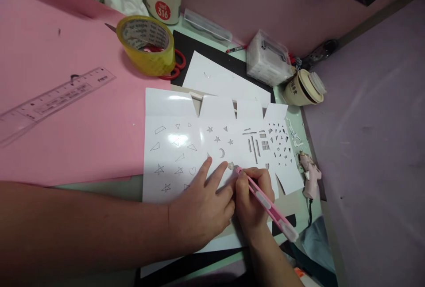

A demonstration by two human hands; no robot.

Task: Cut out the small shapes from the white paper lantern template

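A white sheet of paper (172, 110) with notched flaps along its far edge lies before me. Pencilled stars, triangles and a heart mark its left part; cut-out stars, a crescent, a window shape and many small triangles fill the middle and right. My left hand (206, 203) presses flat on the sheet, fingers spread, fingertips below the crescent. My right hand (254, 196) grips a pink utility knife (274, 211) like a pen. Its tip meets the paper at a small cut shape just right of my left fingertips. The blade itself is hard to make out.
On pink card (73, 132) at left lies a clear ruler (59, 101). Yellow tape (149, 57) rests over red-handled scissors (181, 61). Behind are a second white sheet (226, 74) and a clear box (268, 59). A paper cup (300, 90) and glue gun (310, 174) stand right.
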